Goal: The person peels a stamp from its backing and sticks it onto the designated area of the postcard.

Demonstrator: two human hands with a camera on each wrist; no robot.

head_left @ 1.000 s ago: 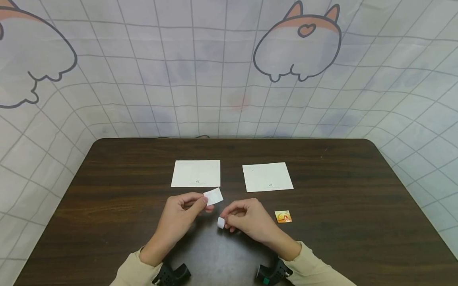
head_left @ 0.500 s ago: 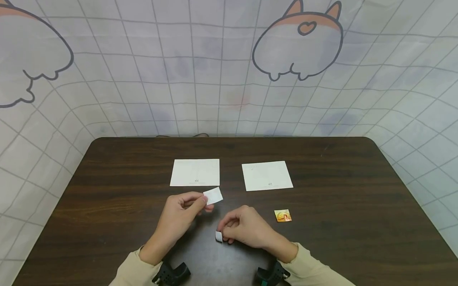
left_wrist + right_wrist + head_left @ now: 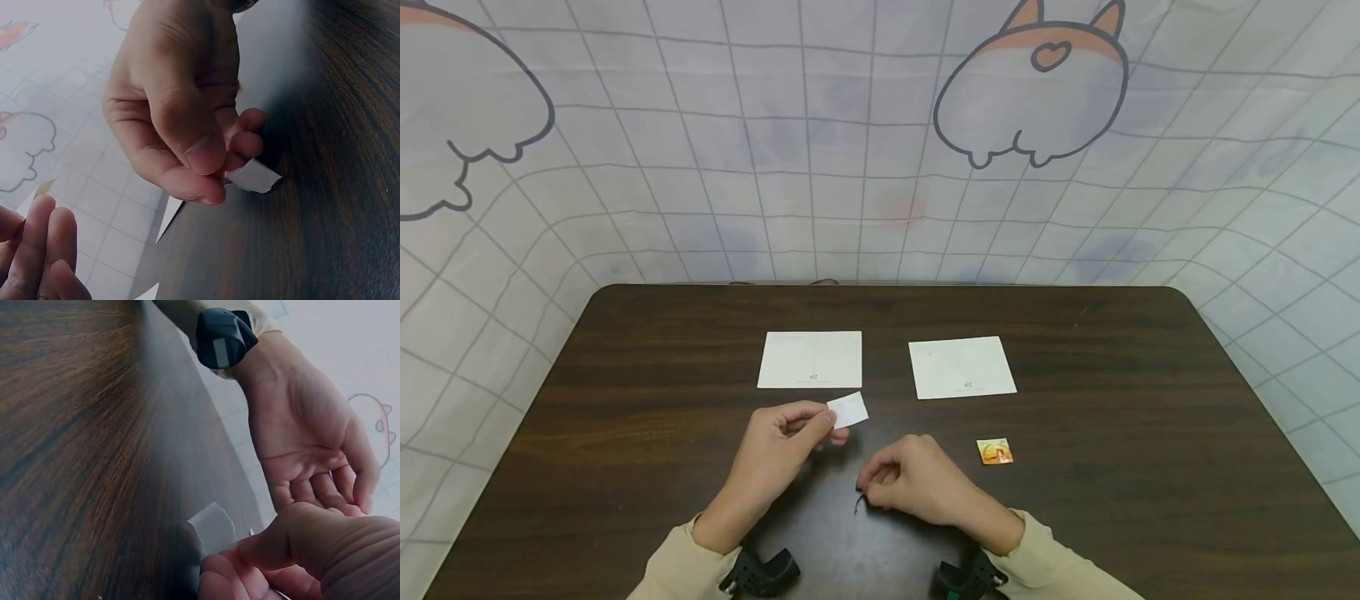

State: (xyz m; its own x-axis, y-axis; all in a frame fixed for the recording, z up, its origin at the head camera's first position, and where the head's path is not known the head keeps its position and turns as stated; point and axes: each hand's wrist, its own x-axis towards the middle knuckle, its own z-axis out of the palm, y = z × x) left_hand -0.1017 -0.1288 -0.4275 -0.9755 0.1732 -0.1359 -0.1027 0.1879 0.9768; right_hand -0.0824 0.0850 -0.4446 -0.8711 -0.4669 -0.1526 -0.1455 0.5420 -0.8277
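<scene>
My left hand [image 3: 782,446] pinches a small white paper rectangle [image 3: 848,410] between thumb and fingers, above the dark wooden table. In the left wrist view its fingertips [image 3: 42,219] show at lower left, with a yellowish edge [image 3: 45,187] rising over them. My right hand [image 3: 917,479], lower and to the right, pinches a small scrap of paper [image 3: 254,177] with a torn edge between thumb and forefinger. From the right wrist the scrap [image 3: 214,530] looks greyish white and slightly bent. In the head view it shows only as a thin dark sliver at the fingertips.
Two white cards [image 3: 810,360] [image 3: 962,367] lie side by side beyond the hands, each with a small printed mark. A small yellow-orange picture piece [image 3: 995,451] lies right of the right hand. Black devices [image 3: 763,573] sit at both wrists. A white gridded cloth [image 3: 865,167] hangs behind the table.
My right hand has come slightly down toward the table's near side. The scrap in it has turned from its white face to nearly edge-on. My left hand keeps its place.
</scene>
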